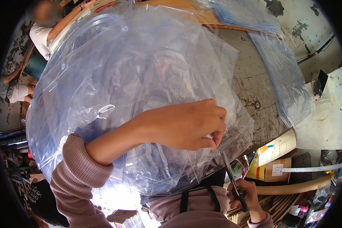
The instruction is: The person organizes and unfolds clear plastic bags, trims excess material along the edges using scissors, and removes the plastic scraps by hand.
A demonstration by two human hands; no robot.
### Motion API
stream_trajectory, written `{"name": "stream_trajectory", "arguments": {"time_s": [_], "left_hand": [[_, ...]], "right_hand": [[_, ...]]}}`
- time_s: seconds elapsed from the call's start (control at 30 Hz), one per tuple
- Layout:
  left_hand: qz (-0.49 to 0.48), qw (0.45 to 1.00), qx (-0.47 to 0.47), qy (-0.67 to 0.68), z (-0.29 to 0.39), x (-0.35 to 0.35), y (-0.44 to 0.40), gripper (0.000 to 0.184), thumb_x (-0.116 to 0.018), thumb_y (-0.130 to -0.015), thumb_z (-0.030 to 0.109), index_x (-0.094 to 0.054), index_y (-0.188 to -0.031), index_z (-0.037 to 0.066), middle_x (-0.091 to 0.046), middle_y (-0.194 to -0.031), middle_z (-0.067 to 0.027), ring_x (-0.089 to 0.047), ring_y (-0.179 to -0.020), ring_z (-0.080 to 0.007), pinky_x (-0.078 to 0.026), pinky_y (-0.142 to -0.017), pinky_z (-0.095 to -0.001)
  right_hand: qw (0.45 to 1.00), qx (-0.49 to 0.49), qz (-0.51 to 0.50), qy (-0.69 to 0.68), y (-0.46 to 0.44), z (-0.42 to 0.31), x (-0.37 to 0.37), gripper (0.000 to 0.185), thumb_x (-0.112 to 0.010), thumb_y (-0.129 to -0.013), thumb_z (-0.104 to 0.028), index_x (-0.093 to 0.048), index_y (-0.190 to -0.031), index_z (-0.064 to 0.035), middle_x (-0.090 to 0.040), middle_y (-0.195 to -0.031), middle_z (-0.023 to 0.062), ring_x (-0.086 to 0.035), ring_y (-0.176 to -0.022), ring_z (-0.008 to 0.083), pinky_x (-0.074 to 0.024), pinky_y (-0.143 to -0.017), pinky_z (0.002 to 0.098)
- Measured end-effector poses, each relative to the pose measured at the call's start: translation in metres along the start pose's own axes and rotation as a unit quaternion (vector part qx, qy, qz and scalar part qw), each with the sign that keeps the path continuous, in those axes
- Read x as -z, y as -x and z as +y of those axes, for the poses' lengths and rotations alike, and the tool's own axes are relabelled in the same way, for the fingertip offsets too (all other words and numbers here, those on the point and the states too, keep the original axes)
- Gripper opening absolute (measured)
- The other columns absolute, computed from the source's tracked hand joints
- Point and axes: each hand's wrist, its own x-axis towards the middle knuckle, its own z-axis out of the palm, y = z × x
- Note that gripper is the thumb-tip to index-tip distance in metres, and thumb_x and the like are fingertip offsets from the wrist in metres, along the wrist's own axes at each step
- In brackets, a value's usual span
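Observation:
A big pile of clear plastic sheeting spreads over the table in front of me. My left hand reaches across it, fingers pinched on the sheeting's edge near the table's front right. Just below those fingers are the blades of a pair of scissors, pointing up toward the pinched edge. My right hand is wrapped round the scissors' dark handles, close to my waist. Whether the blade tips touch the plastic is hard to make out.
Flat stacks of clear plastic lie along the table's right side. A phone stands on a white surface farther right. Below are a cardboard box and a long cardboard tube. Another person is at the far left.

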Motion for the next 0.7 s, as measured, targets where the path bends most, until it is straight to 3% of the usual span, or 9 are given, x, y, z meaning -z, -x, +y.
{"name": "stream_trajectory", "arguments": {"time_s": [0.2, 0.4, 0.5, 0.57, 0.6, 0.67, 0.7], "left_hand": [[0.000, 1.000, 0.011, -0.009, 0.003, 0.000, 0.000, 0.009, -0.061, -0.082, 0.014, -0.058, -0.080, 0.006, -0.050, -0.083, -0.0024, -0.048, -0.088, -0.0184, -0.041, -0.076, -0.0314], [0.016, 0.999, -0.003, -0.030, 0.005, -0.001, 0.001, 0.010, -0.063, -0.080, 0.012, -0.056, -0.084, 0.006, -0.050, -0.084, -0.0023, -0.047, -0.088, -0.0184, -0.041, -0.076, -0.0319], [0.014, 0.997, 0.079, -0.002, 0.016, 0.000, -0.003, 0.016, -0.064, -0.078, 0.011, -0.053, -0.091, 0.008, -0.050, -0.084, -0.0027, -0.047, -0.088, -0.0201, -0.040, -0.075, -0.0327], [0.074, 0.988, 0.030, -0.135, 0.018, -0.005, -0.001, 0.029, -0.067, -0.074, 0.015, -0.050, -0.097, 0.010, -0.048, -0.083, -0.0033, -0.046, -0.088, -0.0221, -0.039, -0.075, -0.0333], [0.073, 0.987, 0.029, -0.138, 0.026, -0.011, 0.001, 0.029, -0.067, -0.074, 0.015, -0.050, -0.097, 0.010, -0.048, -0.083, -0.0033, -0.046, -0.088, -0.0221, -0.039, -0.075, -0.0333], [0.176, 0.947, 0.061, -0.262, 0.045, -0.029, 0.007, 0.030, -0.071, -0.069, 0.021, -0.052, -0.090, 0.009, -0.048, -0.082, -0.0044, -0.048, -0.085, -0.0232, -0.040, -0.073, -0.0356], [0.172, 0.948, 0.055, -0.262, 0.050, -0.040, 0.011, 0.030, -0.071, -0.069, 0.021, -0.052, -0.090, 0.009, -0.048, -0.082, -0.0044, -0.048, -0.085, -0.0232, -0.040, -0.073, -0.0356]], "right_hand": [[1.000, 0.019, -0.018, -0.004, -0.001, 0.005, -0.004, 0.057, -0.083, -0.059, -0.036, -0.057, -0.096, -0.0002, -0.056, -0.062, 0.0004, -0.052, -0.056, 0.0043, -0.0377, -0.048, 0.0196], [0.998, -0.022, -0.024, -0.048, -0.003, 0.006, -0.011, 0.054, -0.083, -0.061, -0.033, -0.057, -0.096, -0.0007, -0.056, -0.062, -0.0006, -0.050, -0.055, 0.0035, -0.0346, -0.047, 0.0184], [0.998, -0.025, -0.004, -0.060, -0.003, 0.006, -0.014, 0.055, -0.083, -0.060, -0.034, -0.057, -0.096, -0.0009, -0.055, -0.061, -0.0016, -0.050, -0.054, 0.0032, -0.0342, -0.046, 0.0184], [0.999, -0.023, -0.003, -0.035, -0.002, 0.009, -0.014, 0.055, -0.083, -0.060, -0.034, -0.057, -0.096, -0.0008, -0.055, -0.061, -0.0016, -0.051, -0.054, 0.0035, -0.0361, -0.047, 0.0188], [0.999, -0.020, -0.001, -0.036, -0.002, 0.008, -0.013, 0.055, -0.083, -0.060, -0.034, -0.057, -0.096, -0.0008, -0.055, -0.061, -0.0016, -0.051, -0.054, 0.0035, -0.0361, -0.047, 0.0188], [1.000, -0.009, -0.001, -0.017, 0.000, 0.002, -0.013, 0.055, -0.083, -0.060, -0.034, -0.058, -0.096, -0.0009, -0.056, -0.062, -0.0009, -0.052, -0.056, 0.0038, -0.0377, -0.048, 0.0189], [1.000, -0.009, 0.006, -0.020, 0.001, 0.002, -0.013, 0.055, -0.083, -0.060, -0.034, -0.058, -0.096, -0.0009, -0.056, -0.062, -0.0009, -0.052, -0.056, 0.0038, -0.0377, -0.048, 0.0189]]}}
